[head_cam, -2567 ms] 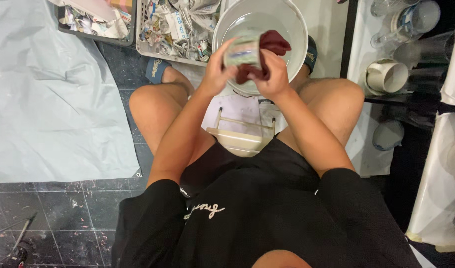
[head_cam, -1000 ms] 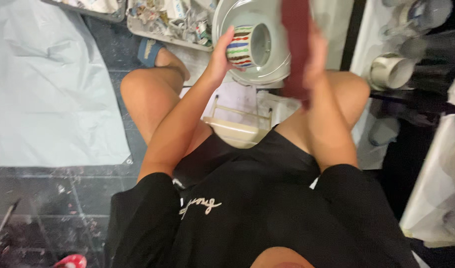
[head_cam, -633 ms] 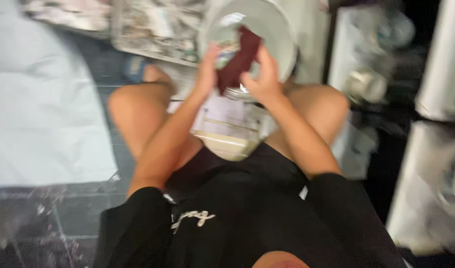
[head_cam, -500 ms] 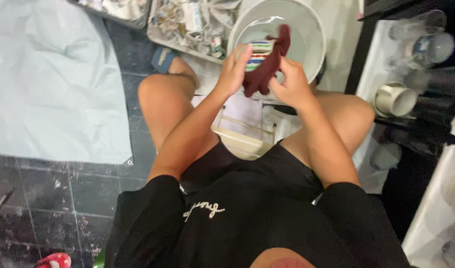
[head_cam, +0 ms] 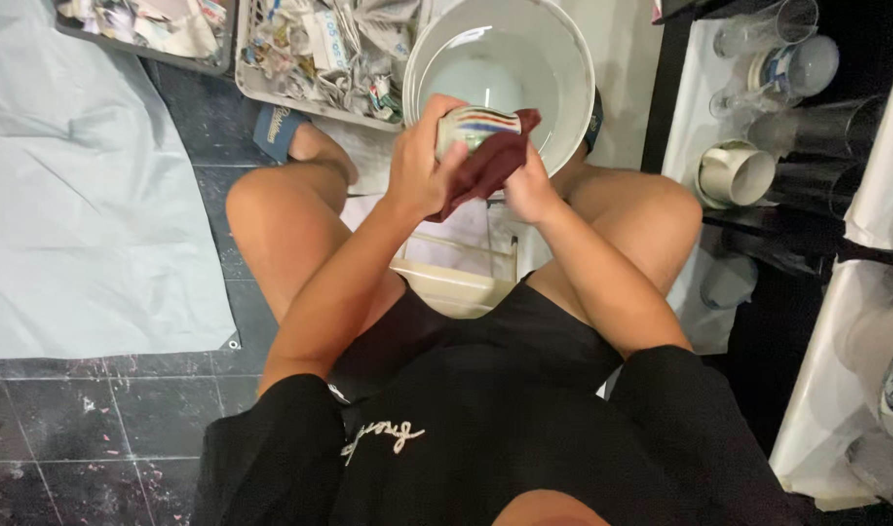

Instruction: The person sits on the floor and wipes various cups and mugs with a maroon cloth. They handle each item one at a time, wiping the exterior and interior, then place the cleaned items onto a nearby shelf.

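Cloth [head_cam: 485,168] now lower, against striped cup [head_cam: 477,127]

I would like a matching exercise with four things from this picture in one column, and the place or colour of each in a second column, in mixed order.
Things:
1. striped cup
2. cloth
3. basin
4. sheet

Descriptions:
A. large, white, round, on the floor ahead of the knees
B. dark red, pressed on the cup by the right hand
C. pale grey, spread on the floor
D. held in the left hand

Pairs: 1-D, 2-B, 3-A, 4-C
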